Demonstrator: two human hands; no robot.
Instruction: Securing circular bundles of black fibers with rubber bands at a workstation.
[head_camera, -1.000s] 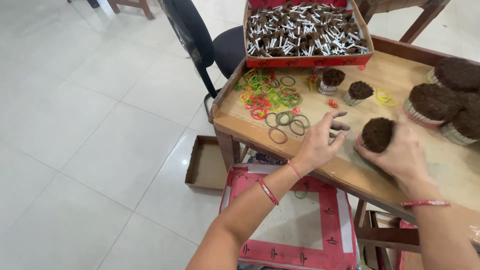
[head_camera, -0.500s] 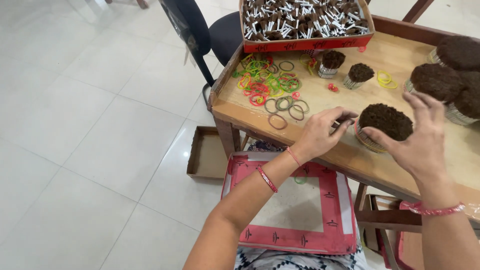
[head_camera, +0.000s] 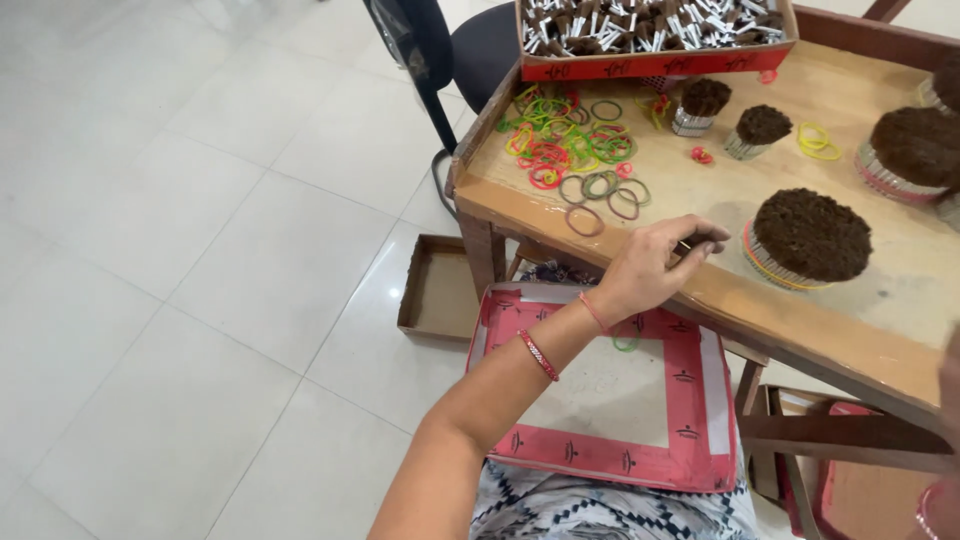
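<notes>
1. The left hand (head_camera: 648, 268) rests at the near edge of the wooden table (head_camera: 860, 330), its fingertips pinched together on something small and dark that is too small to identify; its grip is clenched rather than released.
2. Just right of those fingertips stands a round bundle (head_camera: 811, 238) of thin sticks with dark brown tops, bound around its side by coloured bands (it stands free on the table, not touching the hand).
3. The right hand (head_camera: 948, 400) shows only as a sliver at the right edge of the view, so I cannot tell how its grip stands.
4. Loose rubber bands (head_camera: 566, 150) in green, red, yellow and brown lie scattered on the left part of the table, farther away than the left hand.
5. Two small bundles (head_camera: 735, 118) stand farther back, and a bigger bundle (head_camera: 915, 150) sits at the far right.
6. A red-edged cardboard tray (head_camera: 650, 30) full of loose sticks lies at the far side of the table.
7. A flat red-bordered box (head_camera: 610, 395) rests on the person's lap, below the left forearm, and a small open brown box (head_camera: 440, 295) lies on the tiled floor (head_camera: 200, 250) to its left.
</notes>
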